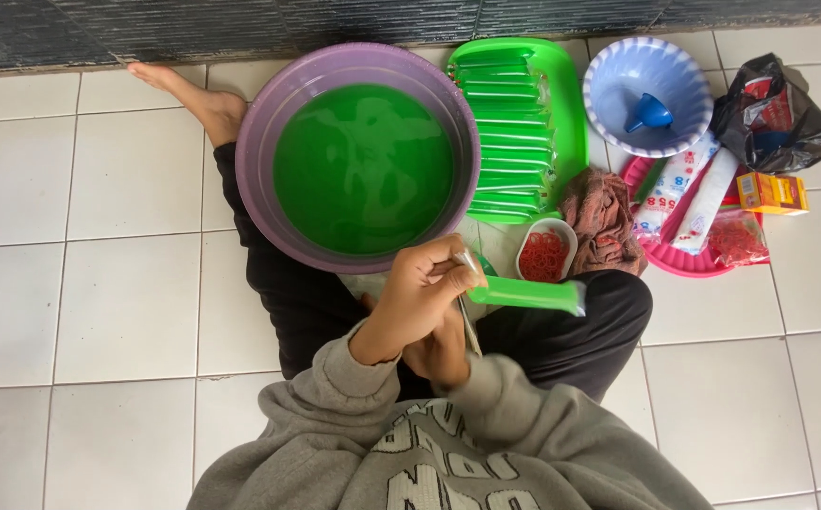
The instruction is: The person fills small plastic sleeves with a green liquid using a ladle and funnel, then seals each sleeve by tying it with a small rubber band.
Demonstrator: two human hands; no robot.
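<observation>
The floor was white square tile (80,283), meeting a dark ribbed wall along the top, and a person in a grey sweatshirt and dark trousers sat on it cross-legged, one bare foot (198,94) stretched toward the wall. The largest thing was a purple basin (264,113) full of green liquid, resting against the person's legs. Just to its right lay a green tray (571,104) stacked with filled green tubes in a row. Beyond that stood a pale blue bowl (618,71) holding a small blue funnel (651,113), and near it a black plastic bag (774,118). Below the bowl sat a pink tray (679,263) carrying plastic sleeves and a yellow box (771,192), with a brownish cloth (604,222) bunched beside it. A small white dish of red rubber bands (544,253) stood between the cloth and the basin. The left hand (420,297) was clenched around the twisted neck of a long narrow plastic bag of green liquid (528,294), which stuck out sideways over the person's lap, below the dish. The right hand (443,354), mostly hidden under the left, seemed curled at the same neck; its grip could not be made out.
</observation>
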